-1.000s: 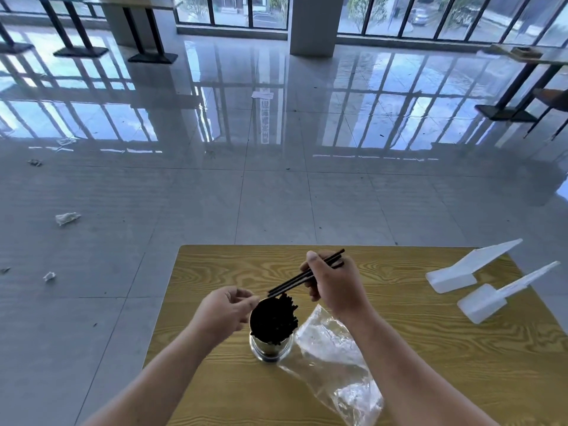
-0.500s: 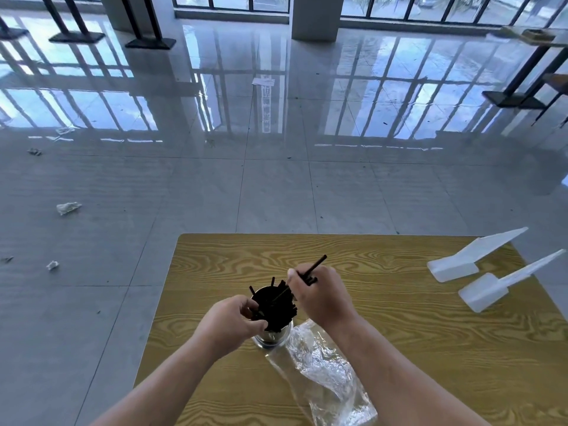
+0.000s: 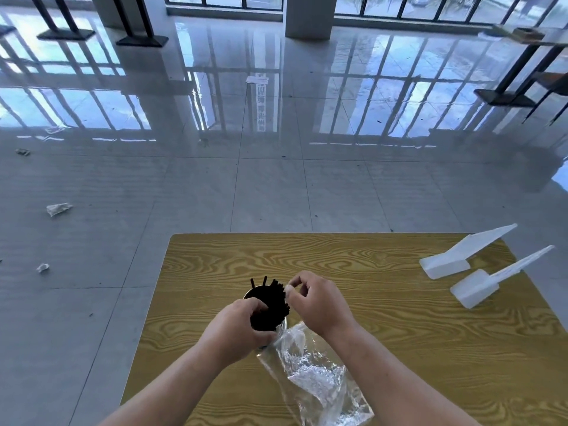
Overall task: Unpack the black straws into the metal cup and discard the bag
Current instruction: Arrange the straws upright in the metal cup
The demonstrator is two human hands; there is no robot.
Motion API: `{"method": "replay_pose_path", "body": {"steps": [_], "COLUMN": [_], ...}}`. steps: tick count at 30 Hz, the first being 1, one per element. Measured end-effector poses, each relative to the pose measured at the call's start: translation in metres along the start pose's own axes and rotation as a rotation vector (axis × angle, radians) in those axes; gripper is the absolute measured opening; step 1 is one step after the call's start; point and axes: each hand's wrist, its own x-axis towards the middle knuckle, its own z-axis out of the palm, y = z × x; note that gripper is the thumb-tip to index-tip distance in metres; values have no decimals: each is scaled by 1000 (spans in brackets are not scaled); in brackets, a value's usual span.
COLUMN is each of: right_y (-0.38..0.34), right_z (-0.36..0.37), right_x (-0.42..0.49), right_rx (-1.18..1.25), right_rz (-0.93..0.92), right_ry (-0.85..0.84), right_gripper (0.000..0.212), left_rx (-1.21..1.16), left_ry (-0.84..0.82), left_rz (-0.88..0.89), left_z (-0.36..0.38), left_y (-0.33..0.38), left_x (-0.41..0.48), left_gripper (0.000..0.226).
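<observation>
The left grip is clenched round the metal cup: the thumb lies against the side nearest the person and the fingers curl over the near-left rim, touching the black straws. The straws stand bunched in the cup, filling it, directly between the two grips, with a few tips poking up on the far side of the left grip. The right grip hovers just to the right of the bundle, its fingertips drawn together beside the straw tops. I cannot tell whether it pinches a straw or nothing. The clear bag lies crumpled on the counter, under the right wrist and just behind both grips toward the person, its end against the foot of the cup. Two white scoops lie well to the right of the right grip.
</observation>
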Motion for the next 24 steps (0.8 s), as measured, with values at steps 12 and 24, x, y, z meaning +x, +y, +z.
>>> {"method": "replay_pose_path", "body": {"steps": [12,24], "right_y": [8,5], "right_z": [19,18], "right_x": [-11,-9], "right_rx": [47,101], "right_rz": [64,93], "right_ry": [-184,-152], "right_gripper": [11,13], "left_rx": [278,310], "left_ry": [116,51], "left_rz": [241,259], "left_z": [1,-7], "left_y": [14,12], "left_x": [9,11], "left_gripper": [21,29]}}
